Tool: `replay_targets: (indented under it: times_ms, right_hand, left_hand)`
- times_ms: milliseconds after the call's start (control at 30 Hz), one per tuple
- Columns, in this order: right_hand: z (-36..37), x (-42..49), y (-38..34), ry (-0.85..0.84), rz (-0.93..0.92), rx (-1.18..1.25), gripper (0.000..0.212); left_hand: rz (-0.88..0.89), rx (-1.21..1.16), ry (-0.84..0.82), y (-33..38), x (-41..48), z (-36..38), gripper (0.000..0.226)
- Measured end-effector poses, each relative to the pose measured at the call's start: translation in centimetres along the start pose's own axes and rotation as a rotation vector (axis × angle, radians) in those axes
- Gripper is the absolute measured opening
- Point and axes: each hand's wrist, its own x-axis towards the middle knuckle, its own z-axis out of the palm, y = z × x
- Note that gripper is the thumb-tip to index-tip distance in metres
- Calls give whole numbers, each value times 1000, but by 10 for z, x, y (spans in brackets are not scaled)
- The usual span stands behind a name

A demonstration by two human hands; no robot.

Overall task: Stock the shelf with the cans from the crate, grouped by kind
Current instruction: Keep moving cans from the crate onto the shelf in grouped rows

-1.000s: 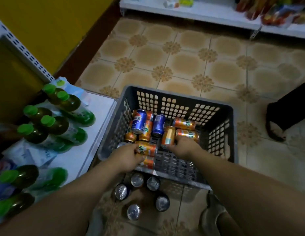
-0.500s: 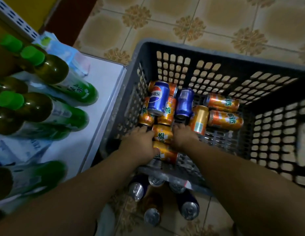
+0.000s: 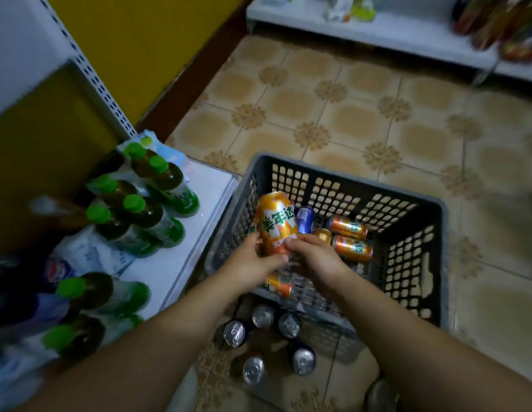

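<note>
An orange can (image 3: 276, 223) is held upright above the near left corner of the grey crate (image 3: 413, 263). My left hand (image 3: 253, 260) grips its lower left side and my right hand (image 3: 314, 257) grips its lower right side. Inside the crate lie a blue can (image 3: 305, 218) and more orange cans (image 3: 351, 248), one (image 3: 278, 285) near the front wall. Several cans (image 3: 263, 318) stand upright on the floor in front of the crate. The white shelf (image 3: 181, 257) is to the left.
Green-capped bottles (image 3: 157, 185) and plastic-wrapped packs crowd the left shelf. A perforated shelf upright (image 3: 92, 75) rises at the left against a yellow wall. Another white shelf (image 3: 378, 31) with packaged goods runs across the far side. Patterned tile floor (image 3: 348, 108) lies between.
Both hands have lifted one orange can up out of the crate's near left corner. The camera has tilted back up, showing the far shelf again.
</note>
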Motion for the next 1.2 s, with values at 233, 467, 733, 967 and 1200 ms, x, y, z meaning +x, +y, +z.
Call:
replay_targets:
  times_ms: [233,467,733,967,1200]
  right_hand:
    - [43,-132,-99,-134,-336,-77,55]
    - [122,-272,-174,-141,-749,-170,47]
    - [267,-395,-189,-378,-991,-350,52]
    - [378,-435,-132,-612,-967,-533,59]
    - [442,-435,-111,-649,-1011,-576,61]
  left_hand:
    - [245,-244,202,72,-130,-52,65]
    - [466,-152,360,103,-282,-110,72]
    - [389,198,762,55,-458,-209,72]
    - [-220,439,934,-85,-580,-264,74]
    - [-469,541,919,-126,-622,-274,80]
